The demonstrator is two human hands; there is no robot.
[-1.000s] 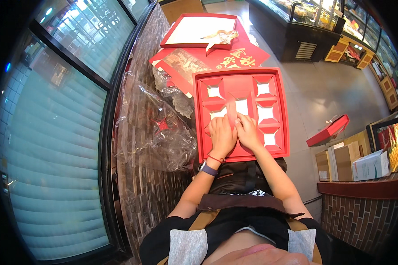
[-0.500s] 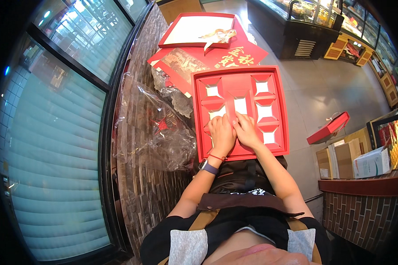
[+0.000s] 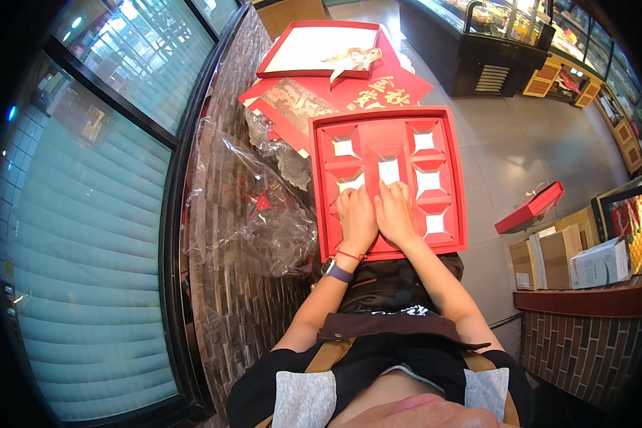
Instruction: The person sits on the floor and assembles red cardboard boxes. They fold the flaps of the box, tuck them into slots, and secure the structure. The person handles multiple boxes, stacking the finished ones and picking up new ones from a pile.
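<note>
A shallow red gift box (image 3: 458,178) rests at the table's edge close to my body. Inside lies a red cardboard insert (image 3: 386,139) with several square compartments, whose white bottoms show. Both of my hands are over its lower middle. My left hand (image 3: 357,214) has its fingers bent onto the card beside the left-middle compartment. Close on its right, my right hand (image 3: 396,210) has its fingers curled at the lower edge of the central compartment, seemingly pinching the card. The fingertips are partly hidden, and the lower left compartment is covered by my left hand.
Behind the box lie a red printed sheet (image 3: 385,89) and a red lid (image 3: 278,50) with a white inside and a ribbon (image 3: 353,60). Crumpled clear plastic (image 3: 250,207) covers the left of the table. Cartons (image 3: 560,253) and a red box (image 3: 531,207) stand right.
My right hand has turned a little, its fingers shifting slightly up along the central compartment. My left hand stays nearly in place, and the box has barely moved.
</note>
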